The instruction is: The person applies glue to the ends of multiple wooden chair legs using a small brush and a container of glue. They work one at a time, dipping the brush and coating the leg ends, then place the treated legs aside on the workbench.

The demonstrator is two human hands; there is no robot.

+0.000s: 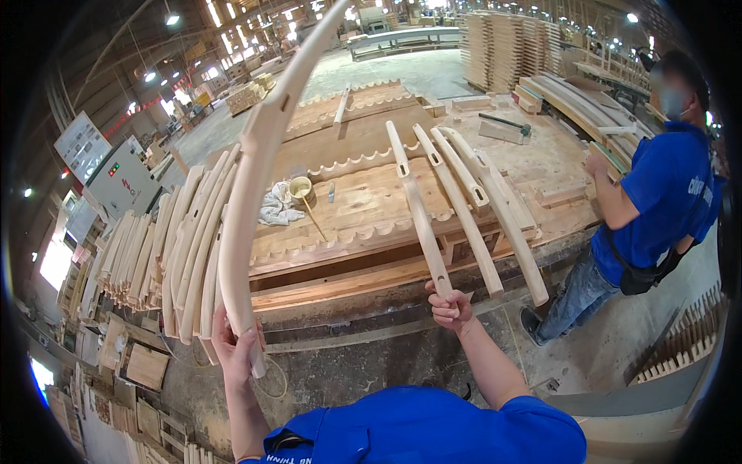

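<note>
My left hand point(236, 346) is closed around the lower end of a long, pale, curved wooden chair leg point(246, 185), which rises upright and leans toward the top of the view. A slot shows in its upper part. My right hand point(450, 309) grips the near end of another slotted chair leg point(421, 224), whose far part extends over the workbench point(355, 189). To the right of it, more curved legs point(471, 232) lie side by side, their near ends jutting past the bench edge. Scalloped wooden strips point(340, 249) run across the bench.
Many similar legs point(189, 247) are stacked at the left. On the bench are a pot point(301, 187) with a stick, a white rag point(279, 206) and a hammer point(506, 123). A masked co-worker point(657, 185) in blue stands at the right. Tall wood stacks point(510, 52) stand behind.
</note>
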